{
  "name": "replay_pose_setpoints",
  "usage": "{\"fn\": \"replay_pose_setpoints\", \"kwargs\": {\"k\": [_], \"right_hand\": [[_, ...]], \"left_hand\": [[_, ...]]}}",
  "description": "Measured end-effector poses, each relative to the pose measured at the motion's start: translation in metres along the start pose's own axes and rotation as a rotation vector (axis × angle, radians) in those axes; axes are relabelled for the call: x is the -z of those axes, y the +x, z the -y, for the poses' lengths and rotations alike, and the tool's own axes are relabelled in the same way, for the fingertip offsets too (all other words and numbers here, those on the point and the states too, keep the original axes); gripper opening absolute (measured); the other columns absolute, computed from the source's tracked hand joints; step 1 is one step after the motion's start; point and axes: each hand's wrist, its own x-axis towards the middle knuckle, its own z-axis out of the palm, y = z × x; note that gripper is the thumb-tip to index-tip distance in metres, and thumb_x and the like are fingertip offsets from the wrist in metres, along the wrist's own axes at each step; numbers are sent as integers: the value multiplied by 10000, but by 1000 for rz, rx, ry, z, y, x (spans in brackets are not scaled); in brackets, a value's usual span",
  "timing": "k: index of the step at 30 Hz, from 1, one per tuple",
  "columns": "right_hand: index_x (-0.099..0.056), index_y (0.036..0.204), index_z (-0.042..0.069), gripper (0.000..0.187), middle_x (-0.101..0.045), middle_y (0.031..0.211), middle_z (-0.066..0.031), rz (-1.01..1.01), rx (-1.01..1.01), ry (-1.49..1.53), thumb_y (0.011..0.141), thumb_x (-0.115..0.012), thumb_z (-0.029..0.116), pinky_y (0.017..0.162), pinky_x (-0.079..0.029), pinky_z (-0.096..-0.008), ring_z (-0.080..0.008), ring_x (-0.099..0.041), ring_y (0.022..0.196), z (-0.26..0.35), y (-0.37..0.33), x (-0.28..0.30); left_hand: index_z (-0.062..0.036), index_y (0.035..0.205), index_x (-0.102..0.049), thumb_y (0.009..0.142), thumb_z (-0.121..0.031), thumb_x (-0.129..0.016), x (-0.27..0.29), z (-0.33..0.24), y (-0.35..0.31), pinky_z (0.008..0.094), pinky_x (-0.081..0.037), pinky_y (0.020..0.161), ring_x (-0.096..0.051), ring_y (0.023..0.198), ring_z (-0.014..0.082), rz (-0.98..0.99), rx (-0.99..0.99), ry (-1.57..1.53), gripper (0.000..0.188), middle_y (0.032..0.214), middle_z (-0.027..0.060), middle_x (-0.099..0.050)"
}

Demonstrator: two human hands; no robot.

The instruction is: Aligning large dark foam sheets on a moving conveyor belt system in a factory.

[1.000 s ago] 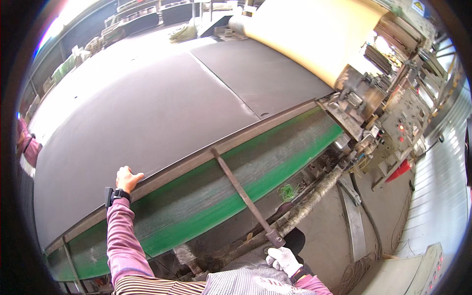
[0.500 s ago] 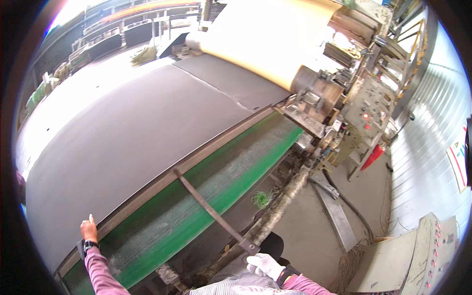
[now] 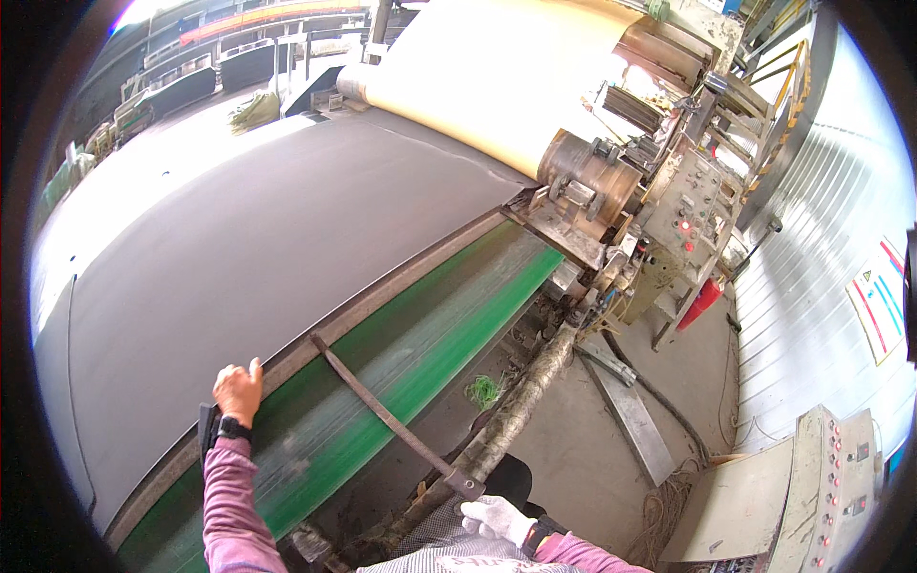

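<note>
My left hand (image 3: 239, 393), bare, is at the near edge of a wide dark sheet (image 3: 239, 248), over the metal rail (image 3: 392, 277) beside it. Its thumb stands apart from the bent fingers, and no object shows in it. A black watch is on that wrist. My right hand (image 3: 499, 519), in a white glove, is low in front of my apron, just below the end of a flat metal bar (image 3: 387, 413). Its fingers are curled in, with nothing visible in them. At its far end the sheet meets a large roller with a bright yellowish band (image 3: 468, 86).
A green belt (image 3: 430, 334) runs under the bar. Roller bearings and a control panel (image 3: 683, 205) with lit buttons stand far right. Another control cabinet (image 3: 812, 497) is near right. Metal plates (image 3: 630, 420) and a dark hose lie on the floor.
The seam across the dark sheet has moved closer to the roller, and another seam shows at the left. My left hand has moved forward and right along the edge. My view has shifted slightly.
</note>
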Motion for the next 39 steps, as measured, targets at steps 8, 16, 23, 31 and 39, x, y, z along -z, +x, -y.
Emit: {"fn": "replay_pose_setpoints", "kwargs": {"k": [8,16,23,31,39], "right_hand": [[-608,908,67,247,-623,724,-25,-25,67,-49,892,-583,312,380,-317,-202,-48,-439,440,0,-2,-6],[-635,978,76,223,-634,739,-9,-49,42,-38,885,-605,277,407,-348,-196,-45,-475,477,5,-17,-8],[-651,876,106,226,-645,704,8,13,65,-72,862,-624,330,406,-356,-202,-50,-483,460,-1,-5,-2],[-630,920,101,237,-632,743,-1,-39,95,-51,876,-599,332,436,-359,-202,-55,-474,494,-3,-1,-5],[-650,1027,93,296,-652,787,0,-69,72,-150,875,-592,340,484,-407,-224,-65,-508,557,2,-15,-9]], "left_hand": [[49,972,-658,863,-490,-542,-2,-79,50,384,-439,924,-585,1064,303,478,-73,-526,562,1064,194,-644],[-10,1211,-573,981,-331,-431,-20,73,22,366,-309,1080,-427,1281,342,214,-300,-669,419,1284,176,-551],[-10,773,-714,833,-406,-648,25,196,-43,415,-433,825,-557,897,295,205,197,-414,406,883,151,-623],[-129,744,-736,847,-459,-562,23,44,-11,404,-426,819,-532,897,274,160,-76,-225,388,797,101,-605],[-36,1154,-566,905,-181,-480,-51,55,10,394,-430,964,-555,1101,303,65,-557,-108,301,1052,132,-628]]}}
